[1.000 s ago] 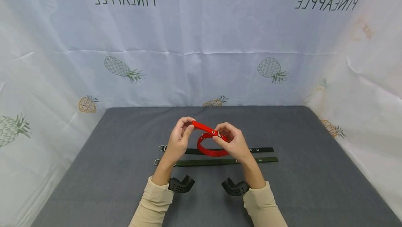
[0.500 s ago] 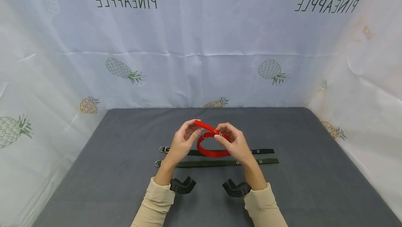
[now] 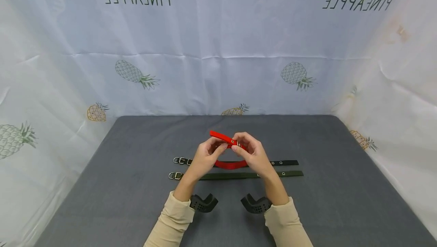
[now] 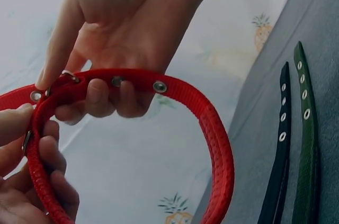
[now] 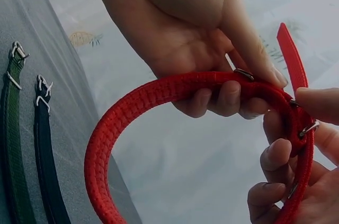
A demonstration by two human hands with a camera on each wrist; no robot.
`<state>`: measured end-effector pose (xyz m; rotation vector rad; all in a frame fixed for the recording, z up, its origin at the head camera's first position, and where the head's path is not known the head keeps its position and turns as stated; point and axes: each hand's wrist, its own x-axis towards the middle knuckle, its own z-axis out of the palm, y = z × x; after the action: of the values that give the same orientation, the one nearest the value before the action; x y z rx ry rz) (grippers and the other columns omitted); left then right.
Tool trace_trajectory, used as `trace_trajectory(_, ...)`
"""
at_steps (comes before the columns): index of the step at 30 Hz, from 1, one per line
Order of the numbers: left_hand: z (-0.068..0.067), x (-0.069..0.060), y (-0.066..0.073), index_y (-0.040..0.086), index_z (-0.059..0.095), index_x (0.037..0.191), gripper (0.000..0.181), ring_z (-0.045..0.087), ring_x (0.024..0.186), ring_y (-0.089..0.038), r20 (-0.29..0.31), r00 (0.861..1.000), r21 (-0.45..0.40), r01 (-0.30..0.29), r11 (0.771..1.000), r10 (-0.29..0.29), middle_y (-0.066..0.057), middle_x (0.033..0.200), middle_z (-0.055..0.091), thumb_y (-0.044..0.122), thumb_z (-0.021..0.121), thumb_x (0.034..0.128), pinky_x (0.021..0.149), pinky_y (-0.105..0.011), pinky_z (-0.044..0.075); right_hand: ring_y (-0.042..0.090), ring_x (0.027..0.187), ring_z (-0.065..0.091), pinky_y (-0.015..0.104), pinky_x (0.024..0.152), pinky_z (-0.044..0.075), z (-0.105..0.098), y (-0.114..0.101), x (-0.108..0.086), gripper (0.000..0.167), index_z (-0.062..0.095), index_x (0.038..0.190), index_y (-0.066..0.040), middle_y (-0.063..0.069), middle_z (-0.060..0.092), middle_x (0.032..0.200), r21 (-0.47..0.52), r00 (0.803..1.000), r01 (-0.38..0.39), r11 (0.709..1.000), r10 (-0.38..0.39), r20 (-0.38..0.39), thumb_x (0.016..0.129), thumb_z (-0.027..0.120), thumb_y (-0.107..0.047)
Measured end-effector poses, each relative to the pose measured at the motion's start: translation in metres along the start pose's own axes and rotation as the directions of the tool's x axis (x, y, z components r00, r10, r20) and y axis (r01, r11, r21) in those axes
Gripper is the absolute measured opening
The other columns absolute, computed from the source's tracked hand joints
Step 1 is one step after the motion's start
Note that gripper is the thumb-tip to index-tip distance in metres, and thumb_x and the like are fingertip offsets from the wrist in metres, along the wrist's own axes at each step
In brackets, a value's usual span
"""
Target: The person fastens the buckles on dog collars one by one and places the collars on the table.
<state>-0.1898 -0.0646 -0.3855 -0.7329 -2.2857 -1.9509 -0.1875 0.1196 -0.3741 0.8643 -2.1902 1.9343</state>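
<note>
A red collar (image 3: 230, 165), with metal eyelets and a buckle (image 5: 308, 128), is held up as a loop above the table. Its tail (image 3: 220, 137) passes through the hardware and sticks out to the upper left. My left hand (image 3: 203, 159) grips the loop just below that tail, thumb and fingers bent on the strap. Opposite it, my right hand (image 3: 253, 156) pinches the strap at the buckle, with fingers curled round the eyelet part (image 4: 159, 86). Fingers partly cover the hardware in the head view.
Behind the hands, a black collar (image 3: 290, 162) and a green collar (image 3: 232, 176) lie parallel on the grey table (image 3: 136, 201), their buckles at the left. A white pineapple-print curtain (image 3: 205, 87) stands along the back and both sides.
My left hand has left the tail's tip and moved right and down, onto the loop near the buckle. The right hand stays at the buckle, almost still.
</note>
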Motion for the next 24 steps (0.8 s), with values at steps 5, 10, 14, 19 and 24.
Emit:
trace_trajectory(5,0.0028,-0.0004,0.0010,-0.005,0.058,0.110,0.019,0.052,0.078,-0.003,-0.021,1.000,-0.038,-0.008,0.999,0.007,-0.023,0.096,0.058,0.009,0.054,0.0980,0.073,-0.017,0.048,0.006,0.071,0.047,0.021,0.065,0.045,0.0020,-0.0001,-0.0003,0.020,0.053,0.111,0.007,-0.011,0.055,0.086,0.020,1.000,-0.022,1.000,0.023,-0.006,0.095,0.057,-0.005)
trace_trajectory(10,0.0058,0.0002,0.0009,-0.005,0.058,0.110,0.019,0.054,0.083,-0.001,-0.028,1.000,-0.073,-0.004,0.997,0.002,-0.025,0.104,0.059,0.009,0.056,0.0973,0.076,-0.016,0.048,0.005,0.073,0.048,0.023,0.067,0.046,0.0032,-0.0008,0.0005,0.020,0.053,0.111,0.006,-0.011,0.056,0.088,0.025,0.999,-0.031,0.999,0.031,-0.020,0.095,0.056,-0.005)
trace_trajectory(14,0.0064,0.0002,0.0016,-0.005,0.057,0.110,0.019,0.055,0.084,0.000,-0.032,0.999,-0.076,-0.008,0.997,0.005,-0.026,0.106,0.059,0.009,0.056,0.0968,0.076,-0.016,0.048,0.005,0.073,0.048,0.023,0.067,0.046,0.0039,-0.0008,0.0008,0.020,0.053,0.111,0.007,-0.011,0.056,0.088,0.030,0.999,-0.031,0.999,0.032,-0.026,0.095,0.056,-0.005)
trace_trajectory(19,0.0056,-0.0002,0.0034,-0.006,0.057,0.109,0.018,0.055,0.083,0.000,-0.033,0.999,-0.073,-0.008,0.997,0.005,-0.027,0.105,0.060,0.007,0.057,0.0960,0.076,-0.015,0.049,0.006,0.071,0.047,0.021,0.066,0.044,0.0043,-0.0009,0.0010,0.020,0.053,0.111,0.007,-0.011,0.055,0.088,0.038,0.999,-0.031,0.999,0.032,-0.025,0.095,0.056,-0.005)
trace_trajectory(24,0.0046,-0.0007,0.0056,-0.007,0.058,0.109,0.019,0.056,0.084,0.001,-0.028,1.000,-0.083,0.003,0.997,-0.005,-0.028,0.106,0.060,0.007,0.058,0.0956,0.078,-0.017,0.050,0.007,0.072,0.047,0.021,0.067,0.043,0.0044,-0.0017,0.0009,0.021,0.052,0.112,0.007,-0.012,0.056,0.090,0.041,0.999,-0.035,0.999,0.036,-0.020,0.095,0.056,-0.005)
